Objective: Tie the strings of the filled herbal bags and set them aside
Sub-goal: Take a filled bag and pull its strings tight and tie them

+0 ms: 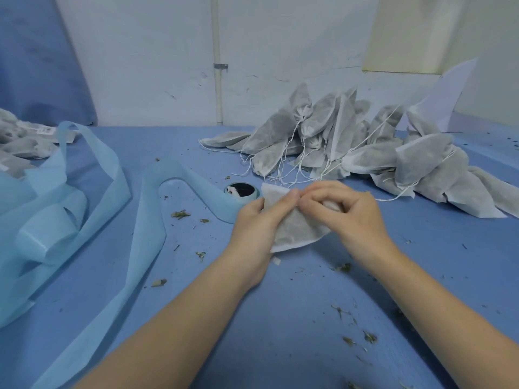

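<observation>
Bag (295, 228), filled and grey-white, sits between both hands just above the blue table (280, 318), in front of the big pile (351, 147) of bags that lies against the wall on the right; its top edge points up and away, its lower corner hangs toward the table; the biggest risk, as I judge it, is spillage: the mouth does not look drawn shut, so tipping the bag while fumbling for the strings could shake out more of the herb, and scraps (345, 267) already litter the cloth; a lesser risk is a loose string from the pile, several of which trail right up to the bag, being caught up with this bag's own and knotted in, which would drag the heap along when the bag is set aside; smaller again, pulling one string harder than the other could pucker the mouth unevenly or slip a half-made knot; the tape roll (241, 191) just beyond the left hand could be nudged. Left hand (257, 223) cups the bag's left side from beneath, thumb lying up along the fabric; right hand (346, 209) arches over the top, fingers curled and tips pinched together near the left thumb, on the fabric edge or a string, I cannot tell which; both forearms reach in from below, converging.
</observation>
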`<control>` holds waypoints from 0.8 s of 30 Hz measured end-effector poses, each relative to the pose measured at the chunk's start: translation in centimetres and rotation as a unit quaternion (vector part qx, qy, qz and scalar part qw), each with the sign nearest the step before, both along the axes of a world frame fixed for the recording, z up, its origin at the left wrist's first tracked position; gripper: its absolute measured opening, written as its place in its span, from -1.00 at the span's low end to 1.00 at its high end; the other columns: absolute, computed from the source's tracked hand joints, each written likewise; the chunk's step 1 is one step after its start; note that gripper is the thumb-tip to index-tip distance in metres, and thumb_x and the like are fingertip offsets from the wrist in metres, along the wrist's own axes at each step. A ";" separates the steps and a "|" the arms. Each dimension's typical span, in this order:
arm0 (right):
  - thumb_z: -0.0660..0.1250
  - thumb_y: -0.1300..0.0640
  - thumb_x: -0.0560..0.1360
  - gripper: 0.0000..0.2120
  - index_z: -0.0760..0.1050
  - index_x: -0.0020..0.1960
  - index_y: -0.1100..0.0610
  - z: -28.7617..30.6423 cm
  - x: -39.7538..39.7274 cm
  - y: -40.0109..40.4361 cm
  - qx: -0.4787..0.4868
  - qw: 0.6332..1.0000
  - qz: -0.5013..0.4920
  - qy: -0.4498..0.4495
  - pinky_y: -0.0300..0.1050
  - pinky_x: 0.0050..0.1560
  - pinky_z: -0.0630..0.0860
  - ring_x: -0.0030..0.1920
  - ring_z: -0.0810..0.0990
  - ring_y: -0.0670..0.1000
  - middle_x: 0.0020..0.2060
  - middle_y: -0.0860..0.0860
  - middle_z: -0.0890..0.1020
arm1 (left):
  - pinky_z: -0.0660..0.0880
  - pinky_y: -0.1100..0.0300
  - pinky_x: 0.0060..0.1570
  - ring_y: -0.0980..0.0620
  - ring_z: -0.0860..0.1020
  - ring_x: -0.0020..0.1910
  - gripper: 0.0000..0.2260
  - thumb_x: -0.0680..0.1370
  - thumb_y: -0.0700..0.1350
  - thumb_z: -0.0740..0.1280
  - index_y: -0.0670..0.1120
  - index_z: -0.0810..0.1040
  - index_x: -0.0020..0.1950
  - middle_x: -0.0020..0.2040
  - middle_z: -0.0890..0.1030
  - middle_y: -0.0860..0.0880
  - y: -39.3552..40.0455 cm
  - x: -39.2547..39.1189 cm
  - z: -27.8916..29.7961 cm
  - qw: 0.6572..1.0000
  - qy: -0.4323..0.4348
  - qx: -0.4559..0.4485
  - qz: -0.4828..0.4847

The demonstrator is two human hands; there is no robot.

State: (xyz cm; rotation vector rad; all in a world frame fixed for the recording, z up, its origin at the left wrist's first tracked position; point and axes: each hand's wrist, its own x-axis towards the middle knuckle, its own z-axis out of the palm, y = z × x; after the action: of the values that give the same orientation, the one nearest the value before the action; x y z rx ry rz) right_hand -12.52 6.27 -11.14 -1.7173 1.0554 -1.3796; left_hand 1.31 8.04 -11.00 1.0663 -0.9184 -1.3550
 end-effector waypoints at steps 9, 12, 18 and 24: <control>0.24 -0.05 0.56 -0.78 0.54 0.16 -0.08 0.8 0.8 -1.1 0.119 0.983 0.059 -0.123 -0.28 0.09 0.47 0.09 0.57 -0.15 0.09 -0.08 0.63 | 0.52 -0.05 0.07 -0.15 0.62 -0.05 -0.89 0.54 -0.19 0.33 -0.22 0.59 -0.04 -0.06 0.66 -0.18 -0.8 1.0 0.5 0.989 -0.046 -0.053 0.128; 0.18 0.22 0.61 -0.75 0.52 0.24 0.15 0.7 1.8 -2.3 0.168 0.978 0.024 -0.118 -0.20 0.06 0.57 -0.03 0.61 -0.05 0.12 0.09 0.63 | 0.51 -0.03 0.07 -0.14 0.61 -0.04 -0.91 0.52 -0.17 0.35 -0.15 0.57 -0.17 -0.08 0.65 -0.15 -1.7 2.2 1.3 0.977 -0.028 -0.050 0.206; 0.48 0.10 0.43 -0.44 0.41 0.39 0.07 -0.9 5.1 -4.2 0.097 0.972 -0.004 0.216 -0.37 0.04 0.38 -0.01 0.56 -0.12 0.16 -0.06 0.56 | 0.40 0.13 -0.20 -0.10 0.52 -0.18 -0.88 0.48 -0.10 0.33 -0.11 0.49 -0.24 -0.30 0.54 -0.01 -2.9 5.4 1.5 0.934 -0.051 -0.023 0.354; 0.58 0.04 0.31 -0.26 0.36 0.41 0.00 -1.0 7.5 -5.5 0.026 0.974 0.018 0.224 -0.37 -0.10 0.31 -0.05 0.44 -0.13 0.14 -0.15 0.51 | 0.41 0.13 -0.13 -0.19 0.56 0.06 -0.90 0.47 -0.10 0.31 -0.13 0.48 -0.17 -0.22 0.58 -0.05 -3.3 6.5 1.4 0.905 -0.039 -0.013 0.423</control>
State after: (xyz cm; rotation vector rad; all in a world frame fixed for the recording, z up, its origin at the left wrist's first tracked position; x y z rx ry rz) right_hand -5.02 0.73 -12.15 -2.0506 1.2783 -0.9501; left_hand 7.83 4.72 -9.57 1.2936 -0.4182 -0.5726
